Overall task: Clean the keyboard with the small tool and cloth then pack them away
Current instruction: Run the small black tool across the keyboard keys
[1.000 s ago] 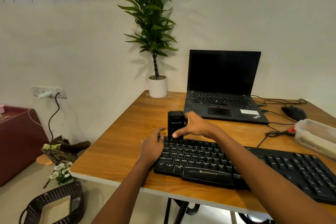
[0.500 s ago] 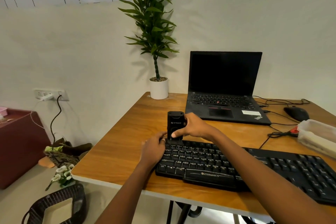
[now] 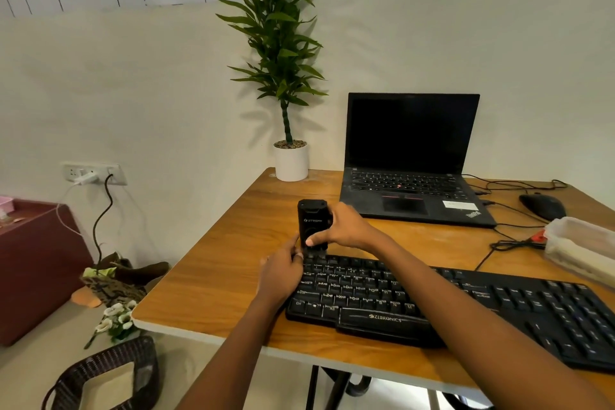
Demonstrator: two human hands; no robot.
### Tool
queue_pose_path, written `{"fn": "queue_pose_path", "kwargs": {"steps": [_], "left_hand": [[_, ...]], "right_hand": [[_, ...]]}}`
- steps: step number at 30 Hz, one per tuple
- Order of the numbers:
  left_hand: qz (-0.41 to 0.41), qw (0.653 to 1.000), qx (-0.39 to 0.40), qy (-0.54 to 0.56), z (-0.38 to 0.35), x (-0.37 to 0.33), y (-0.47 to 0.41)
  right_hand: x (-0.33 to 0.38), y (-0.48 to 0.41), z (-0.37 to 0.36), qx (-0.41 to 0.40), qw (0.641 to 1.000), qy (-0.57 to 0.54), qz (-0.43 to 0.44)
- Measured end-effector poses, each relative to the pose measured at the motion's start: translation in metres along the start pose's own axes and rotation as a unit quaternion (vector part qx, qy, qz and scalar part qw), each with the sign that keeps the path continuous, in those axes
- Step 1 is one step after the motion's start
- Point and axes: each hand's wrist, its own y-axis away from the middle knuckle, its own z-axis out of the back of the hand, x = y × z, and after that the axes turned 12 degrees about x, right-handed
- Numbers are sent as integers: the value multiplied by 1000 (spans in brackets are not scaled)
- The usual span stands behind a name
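Wooden bench (image 3: 213, 280), far-left corner of the keyboard (image 3: 466, 303): the right hand (image 3: 349, 226) is arching over, its fingers (image 3: 316, 240) grasping the upright small tool (image 3: 311, 220); the left hand (image 3: 283, 273) is touching the tool's base with curled fingers, grip unclear.

A wooden counter (image 3: 216, 280) is standing against the pale wall. At its far corner a tall green plant (image 3: 283, 60) is sitting in a white pot (image 3: 291, 161), and just to the right of it a black laptop (image 3: 409, 156) is lying open, its screen dark. A black mouse (image 3: 543, 206) is resting near the right edge, with thin black cables (image 3: 512, 181) trailing around it. On the wall to the left, a socket (image 3: 95, 173) is holding a white plug and a dark cord (image 3: 103, 220) that is hanging towards the floor. A maroon cabinet (image 3: 36, 270) is standing nearby, and white flowers (image 3: 116, 318) and a dark woven basket (image 3: 100, 376) are lying on the floor.
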Motion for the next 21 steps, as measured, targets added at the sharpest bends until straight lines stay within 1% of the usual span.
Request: {"fn": "queue_pose_path", "kwargs": {"steps": [2,3,6,8,11,13,16,19,21], "left_hand": [[-4,1000,2,14,0,0,1],[-5,1000,2,15,1,0,-1],[-2,1000,7,20,1,2,-2],[-6,1000,5,28,1,5,-3],[-10,999,14,33,0,5,-2],[-3,999,10,36,-2,6,-3],[-4,999,12,42,-2,8,-5],[6,999,7,47,-2,7,-4],[5,999,1,37,-2,4,-3]], "right_hand": [[2,0,-1,46,998,-41,0],[3,-1,-2,44,998,-43,-3],[4,-3,-4,2,1000,-10,8],[4,-2,-6,11,1000,-17,14],[0,8,7,61,997,-40,-4],[-5,20,24,95,995,-8,-16],[-18,39,48,123,991,25,-42],[-23,50,58,117,991,2,-60],[-20,46,51,91,994,-1,-54]]}}
